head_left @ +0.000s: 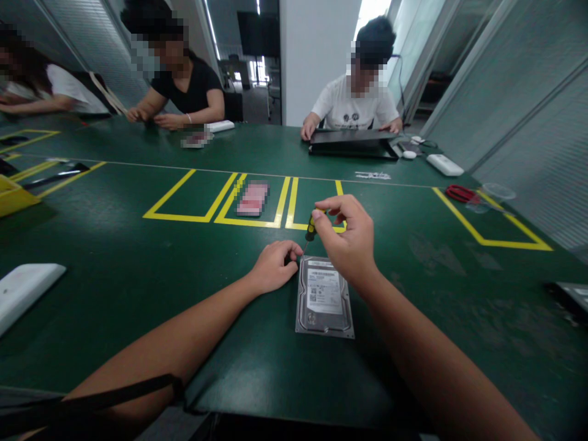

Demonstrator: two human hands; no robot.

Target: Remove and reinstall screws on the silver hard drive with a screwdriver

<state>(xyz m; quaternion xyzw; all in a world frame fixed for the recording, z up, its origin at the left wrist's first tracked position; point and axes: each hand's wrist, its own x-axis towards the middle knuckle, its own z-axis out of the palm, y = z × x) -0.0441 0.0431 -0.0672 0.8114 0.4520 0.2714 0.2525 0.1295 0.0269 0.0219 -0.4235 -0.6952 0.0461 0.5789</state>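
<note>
A hard drive (323, 293) with a white label lies flat on the green table, label side up. My right hand (351, 236) is closed around the black and yellow handle of a screwdriver (310, 229). The tool is tilted, its thin shaft pointing down to the drive's far left corner. Beside that corner rests my left hand (275, 266), fingers curled, thumb and index finger against the drive's edge close to the screwdriver tip. The exact contact at the tip is too small to make out.
Yellow tape outlines (248, 224) mark the green table (206, 343). A pink pack (252, 198) lies inside one. At left are a white device (27, 291) and a yellow bin (16, 197); at right, a red-handled tool (460, 194). Across sits a person with a black panel (351, 146).
</note>
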